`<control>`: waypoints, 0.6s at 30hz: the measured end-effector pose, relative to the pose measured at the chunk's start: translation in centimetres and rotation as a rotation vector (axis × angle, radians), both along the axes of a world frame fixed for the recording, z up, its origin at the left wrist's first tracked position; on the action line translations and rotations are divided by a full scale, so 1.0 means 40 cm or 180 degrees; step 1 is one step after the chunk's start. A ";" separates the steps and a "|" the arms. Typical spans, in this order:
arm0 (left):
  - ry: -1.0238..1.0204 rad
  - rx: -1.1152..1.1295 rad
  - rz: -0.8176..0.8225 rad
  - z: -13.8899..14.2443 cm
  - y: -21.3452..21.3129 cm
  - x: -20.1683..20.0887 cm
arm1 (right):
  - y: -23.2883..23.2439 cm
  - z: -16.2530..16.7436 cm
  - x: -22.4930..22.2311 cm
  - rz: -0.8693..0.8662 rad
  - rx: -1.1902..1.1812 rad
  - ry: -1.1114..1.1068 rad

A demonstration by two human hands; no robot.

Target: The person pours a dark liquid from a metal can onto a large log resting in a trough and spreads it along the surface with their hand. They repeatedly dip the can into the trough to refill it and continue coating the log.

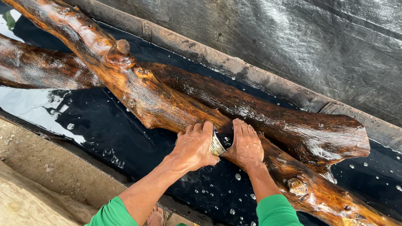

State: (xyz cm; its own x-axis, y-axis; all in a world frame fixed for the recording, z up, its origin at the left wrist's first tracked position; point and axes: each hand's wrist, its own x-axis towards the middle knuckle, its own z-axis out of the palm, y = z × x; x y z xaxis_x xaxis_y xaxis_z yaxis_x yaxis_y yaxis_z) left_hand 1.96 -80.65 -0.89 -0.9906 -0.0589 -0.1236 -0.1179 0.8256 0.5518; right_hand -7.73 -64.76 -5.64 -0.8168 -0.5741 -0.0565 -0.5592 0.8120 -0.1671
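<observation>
Holding: your left hand [193, 146] is wrapped tight round a small metal can [216, 144], tipped against the wet log [162, 101]; your right hand [246, 146] lies flat and open on the wood just beside the can's mouth, gripping nothing.
Trough: one long black-lined trough [245, 75] of dark liquid, under and all round your grip; a dropped can would likely sink out of sight there.
Logs: two, the upper one under your hands, the second [281, 119] just beyond your right fingers; both look glossy and slick, so I judge a pressing palm could skid off.
Hands: two, both yours.
Can: one, between your hands; held at a tilt, it may spill onto your right fingers.
Sheet: one black sheet [281, 31], well beyond the grip.
</observation>
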 end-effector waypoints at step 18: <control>-0.0045 -0.0030 0.0019 -0.006 0.008 -0.008 | -0.008 0.007 0.008 0.0105 0.0005 0.0229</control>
State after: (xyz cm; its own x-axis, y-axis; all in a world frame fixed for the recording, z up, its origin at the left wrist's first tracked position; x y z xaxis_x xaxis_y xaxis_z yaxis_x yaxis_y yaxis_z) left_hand 1.63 -80.34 -1.15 -0.9884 -0.0659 -0.1371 -0.1306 0.8300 0.5423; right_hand -7.39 -65.08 -5.37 -0.7995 -0.6007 0.0007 -0.5961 0.7932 -0.1244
